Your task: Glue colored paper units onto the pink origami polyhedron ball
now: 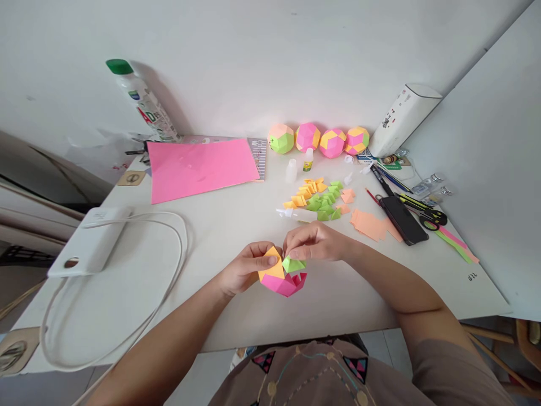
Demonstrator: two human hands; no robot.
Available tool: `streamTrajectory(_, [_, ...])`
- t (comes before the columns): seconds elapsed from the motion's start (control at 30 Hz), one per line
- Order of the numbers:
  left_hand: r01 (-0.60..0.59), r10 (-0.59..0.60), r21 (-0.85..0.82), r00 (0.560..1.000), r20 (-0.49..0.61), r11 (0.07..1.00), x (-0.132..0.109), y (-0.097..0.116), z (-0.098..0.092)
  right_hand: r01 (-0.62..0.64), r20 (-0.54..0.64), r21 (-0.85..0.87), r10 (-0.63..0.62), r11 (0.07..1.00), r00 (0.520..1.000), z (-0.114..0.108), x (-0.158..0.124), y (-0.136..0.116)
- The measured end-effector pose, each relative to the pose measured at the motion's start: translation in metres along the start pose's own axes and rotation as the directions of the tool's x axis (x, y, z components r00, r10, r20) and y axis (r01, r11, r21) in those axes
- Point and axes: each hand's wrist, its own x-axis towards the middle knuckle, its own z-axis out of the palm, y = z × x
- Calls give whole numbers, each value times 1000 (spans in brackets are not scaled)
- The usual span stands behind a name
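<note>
At the far left of the white counter (236, 321) we see a flat white plastic box (91, 239), with a thick white cable (182, 248) looping round it. Behind it a white spray bottle with a green cap (141, 101) leans against the wall. A large pink paper sheet (198, 166) lies flat just beside the bottle's base.

Near the front edge, our left hand (243, 270) has its grip closed on the half-built paper ball of pink, orange and green panels (281, 281). The thumb lies on the orange panel and the fingers are hidden behind. The ball sits between our two hands, open side up; we cannot tell whether it rests on the counter.

Our right hand (316, 242) has its grip pinched shut on a small green folded paper piece (293, 264). This piece touches the ball's upper rim, beside the orange panel.

Beyond the hands lie a small clear glue bottle (296, 214) and a heap of orange and green folded paper units (319, 196). Four finished paper balls (319, 139) stand in a row along the wall.

Further right are peach paper squares (369, 224), a black phone (403, 220), yellow-and-black scissors (422, 208) and a tilted white container (403, 118).
</note>
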Motion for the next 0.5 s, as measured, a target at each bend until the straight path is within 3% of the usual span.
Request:
streamTrajectory(0.23, [5, -5, -4, 1000, -2, 1000, 0, 1, 0, -82, 12, 129, 82, 988, 997, 2, 1, 2])
streamTrajectory(0.5, [11, -11, -16, 1000, 0, 1000, 0, 1, 1, -75, 3, 125, 75, 989, 997, 1, 1, 4])
